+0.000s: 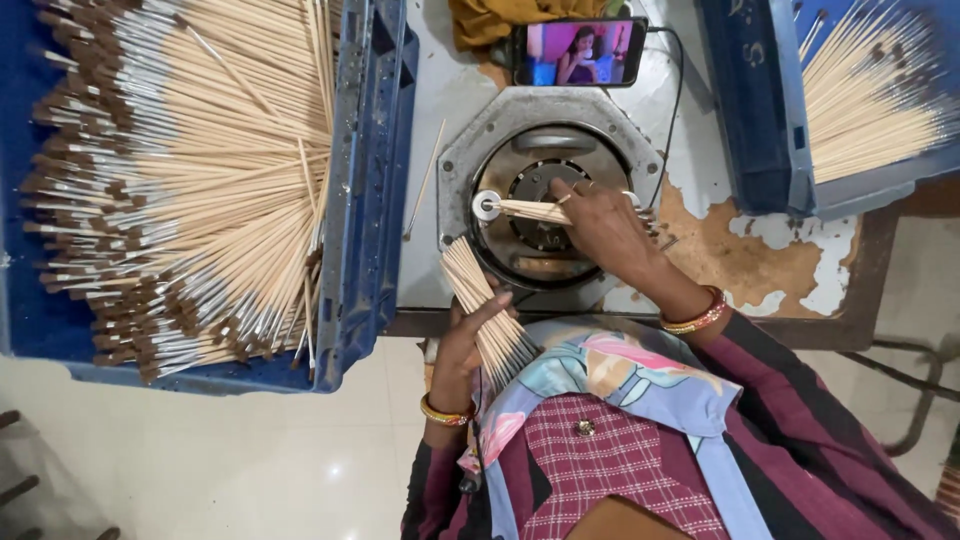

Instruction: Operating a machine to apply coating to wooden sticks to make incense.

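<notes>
My left hand (462, 345) clenches a fanned bundle of bare wooden sticks (485, 305) at the near edge of the worktop (720, 255). My right hand (600, 225) lies over the round metal machine (545, 205), its fingers pinching what looks like a few sticks (530, 210) pointing at a small white ring (487, 205); my knuckles hide the grip. A blue crate (365, 190) of brush-tipped sticks sits left, another crate (770, 110) right, and a phone (580, 52) stands beyond.
</notes>
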